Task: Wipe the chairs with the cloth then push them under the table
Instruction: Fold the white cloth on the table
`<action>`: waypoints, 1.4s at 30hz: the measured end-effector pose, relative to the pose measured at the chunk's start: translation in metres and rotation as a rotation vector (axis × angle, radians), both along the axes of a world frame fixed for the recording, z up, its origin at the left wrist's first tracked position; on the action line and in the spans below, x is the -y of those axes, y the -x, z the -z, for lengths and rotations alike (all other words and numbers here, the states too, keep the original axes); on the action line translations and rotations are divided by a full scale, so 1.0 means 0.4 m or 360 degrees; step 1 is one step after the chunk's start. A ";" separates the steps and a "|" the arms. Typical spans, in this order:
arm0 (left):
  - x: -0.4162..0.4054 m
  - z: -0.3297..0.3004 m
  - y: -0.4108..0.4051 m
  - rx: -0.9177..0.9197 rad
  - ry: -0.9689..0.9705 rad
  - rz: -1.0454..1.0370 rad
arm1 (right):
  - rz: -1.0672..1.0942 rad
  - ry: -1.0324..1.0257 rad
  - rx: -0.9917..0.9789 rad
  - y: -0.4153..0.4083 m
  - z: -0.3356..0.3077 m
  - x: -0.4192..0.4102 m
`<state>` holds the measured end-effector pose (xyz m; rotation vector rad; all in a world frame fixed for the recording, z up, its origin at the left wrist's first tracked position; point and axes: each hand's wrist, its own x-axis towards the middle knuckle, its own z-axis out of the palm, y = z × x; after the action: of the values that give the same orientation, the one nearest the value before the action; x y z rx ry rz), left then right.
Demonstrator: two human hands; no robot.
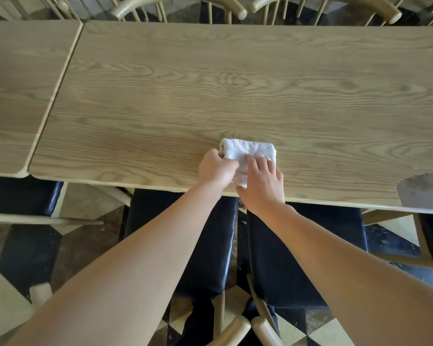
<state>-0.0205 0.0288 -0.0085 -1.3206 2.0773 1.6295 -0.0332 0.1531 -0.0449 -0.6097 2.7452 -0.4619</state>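
L hand [216,168] gripping cloth [250,151] edge, R hand [263,183] flat on it, on table [235,83]

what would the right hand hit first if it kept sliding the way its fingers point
The right hand lies flat on the white cloth, fingers pointing away across the table. Going on, it would ride over the cloth; beyond that, bare tabletop up to the far chairs, it seems.

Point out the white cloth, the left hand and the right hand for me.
white cloth [250,149]: head view, on its folded upper part.
left hand [216,168]: head view, on the back of the hand.
right hand [263,182]: head view, on the back of the hand.
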 end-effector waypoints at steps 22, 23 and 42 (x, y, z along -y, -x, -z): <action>0.043 0.013 0.049 -0.0004 -0.0142 0.0028 | -0.0025 0.0390 -0.0048 0.026 0.032 0.009; 0.046 0.010 0.048 -0.0001 -0.0203 -0.0022 | -0.0018 0.0404 -0.0014 0.023 0.032 0.009; -0.037 0.048 -0.518 -0.0342 0.0129 0.0407 | 0.0716 0.0926 0.0732 -0.396 -0.066 -0.055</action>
<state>0.1867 0.0436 -0.0277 -0.8869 2.3440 1.6507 0.1251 0.1751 -0.0186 0.0281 2.2694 -1.3423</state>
